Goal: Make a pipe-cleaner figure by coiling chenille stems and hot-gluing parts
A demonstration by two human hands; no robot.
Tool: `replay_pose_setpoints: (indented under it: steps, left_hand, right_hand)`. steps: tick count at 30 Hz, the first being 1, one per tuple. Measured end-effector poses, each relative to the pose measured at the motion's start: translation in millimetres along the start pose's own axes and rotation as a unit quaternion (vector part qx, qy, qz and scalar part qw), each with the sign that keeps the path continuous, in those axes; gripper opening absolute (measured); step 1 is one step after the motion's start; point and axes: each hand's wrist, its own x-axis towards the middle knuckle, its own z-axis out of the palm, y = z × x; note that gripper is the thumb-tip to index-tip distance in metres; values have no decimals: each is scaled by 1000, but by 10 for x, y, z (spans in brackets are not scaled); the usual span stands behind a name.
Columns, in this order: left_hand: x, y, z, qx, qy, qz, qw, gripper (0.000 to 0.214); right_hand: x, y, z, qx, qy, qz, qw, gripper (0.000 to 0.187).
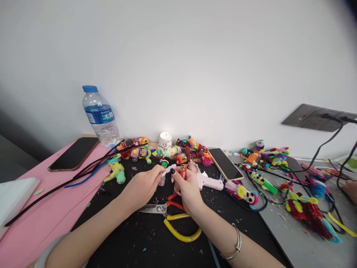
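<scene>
My left hand (141,187) is closed, its thumb and fingers pinching a small fuzzy pipe-cleaner doll (167,170) in pale pink with a green part. Most of the doll is hidden behind my fingers. My right hand (190,194) is closed around a red lighter (183,171), held upright, with the thumb tip near the doll's pale end. Whether the thumb touches the doll, I cannot tell. Below both hands lie scissors (156,209) with red and yellow handles on the black mat (122,238). A pale pink glue gun (211,182) rests just right of my right hand.
Colourful pipe-cleaner dolls (118,171) lie along the wall and to the right. A water bottle (100,119), a dark phone (74,154), a paper cup (165,140) and another phone (225,163) surround the mat. Cables run from a wall socket (315,117). Another person's hand (350,189) shows far right.
</scene>
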Motion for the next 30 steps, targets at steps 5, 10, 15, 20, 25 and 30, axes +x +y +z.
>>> replay_pose_setpoints:
  steps: [5,10,15,20,25,30]
  left_hand:
    - [-3,-18,2,26,-16,32,999,16]
    - [-3,16,-30,51,16,38,998,15]
    - [-24,10,-37,122,60,84,987,14]
    - [-61,3,10,165,58,150,973,17]
    - [-70,16,33,194,70,191,960,16]
    - [-55,0,48,211,83,209,951,16]
  right_hand:
    - [9,9,-4,-2,1,2,1000,30]
    - [10,19,-14,2,0,-1,1000,32]
    - [13,33,-48,38,-36,-5,999,43]
    - [34,42,-42,-8,-26,38,999,54]
    - [60,54,-5,-48,7,48,998,49]
    - [64,35,18,-59,10,45,997,44]
